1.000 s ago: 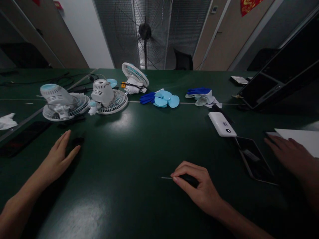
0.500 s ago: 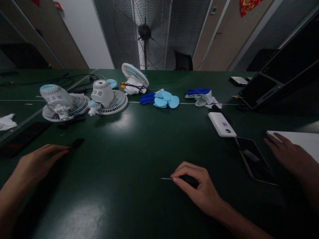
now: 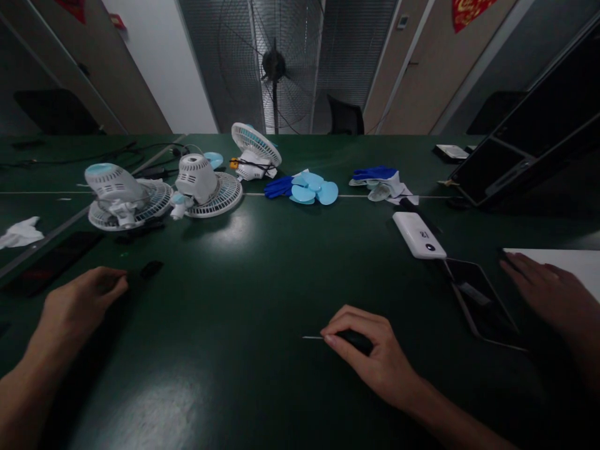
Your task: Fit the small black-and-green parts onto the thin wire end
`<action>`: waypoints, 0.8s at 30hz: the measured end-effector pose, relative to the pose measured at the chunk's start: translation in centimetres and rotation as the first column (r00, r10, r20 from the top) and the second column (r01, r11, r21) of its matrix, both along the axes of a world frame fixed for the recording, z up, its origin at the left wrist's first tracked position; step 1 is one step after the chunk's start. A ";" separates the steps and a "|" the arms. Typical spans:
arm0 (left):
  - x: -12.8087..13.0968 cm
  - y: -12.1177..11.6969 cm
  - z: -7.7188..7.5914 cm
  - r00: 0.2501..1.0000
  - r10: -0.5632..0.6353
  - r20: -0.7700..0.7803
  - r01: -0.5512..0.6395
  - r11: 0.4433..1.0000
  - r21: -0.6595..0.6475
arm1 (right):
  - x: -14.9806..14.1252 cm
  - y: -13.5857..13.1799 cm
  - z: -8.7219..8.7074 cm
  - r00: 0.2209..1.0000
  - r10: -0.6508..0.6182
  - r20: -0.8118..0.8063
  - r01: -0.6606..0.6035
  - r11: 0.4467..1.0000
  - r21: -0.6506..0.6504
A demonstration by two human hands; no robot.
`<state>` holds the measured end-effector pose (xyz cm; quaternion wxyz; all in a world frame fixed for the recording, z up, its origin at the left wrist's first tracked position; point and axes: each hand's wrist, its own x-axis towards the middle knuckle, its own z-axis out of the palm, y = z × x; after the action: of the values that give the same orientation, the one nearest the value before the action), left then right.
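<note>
Right hand (image 3: 370, 353) pinched a dark-handled screwdriver (image 3: 355, 340), shaft pointing left, at the near middle of the counter (image 3: 244, 375). Left hand (image 3: 77, 306) was curled; whether it pinched anything could not be told. A small dark piece (image 3: 151, 269) lay just beyond its fingertips. Farther out, a light-blue fan blade (image 3: 307, 189) lay beside blue gloves (image 3: 278, 187).

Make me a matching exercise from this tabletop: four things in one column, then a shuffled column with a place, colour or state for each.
1. Screwdriver
2. Front fan blade
3. Left hand
4. Phone

A. Light blue
B. Lying flat near the white device
C. Held in the right hand
D. Fingers curled, near a small black object

Pairs: 1-C, 2-A, 3-D, 4-B
</note>
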<state>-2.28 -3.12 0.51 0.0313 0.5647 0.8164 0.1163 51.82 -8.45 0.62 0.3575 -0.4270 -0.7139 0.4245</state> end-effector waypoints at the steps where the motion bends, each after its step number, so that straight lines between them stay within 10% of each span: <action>1: 0.5 -0.2 0.0 0.998 0.042 0.036 -0.042 0.999 0.018 | 0.0 0.0 0.0 1.000 0.002 -0.001 -0.002 1.000 0.003; 12: 4.9 -0.3 0.5 0.969 0.031 0.245 -0.103 0.953 0.285 | -0.1 0.0 -0.1 1.000 -0.018 -0.012 0.018 1.000 0.016; 24: 6.5 0.4 0.6 0.981 0.006 0.195 -0.033 0.990 0.139 | -0.1 0.0 -0.1 1.000 -0.016 -0.002 0.016 1.000 0.008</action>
<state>4.20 -2.71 1.08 0.0697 0.5434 0.8047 0.2287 51.73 -8.44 0.51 0.3632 -0.4309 -0.7118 0.4192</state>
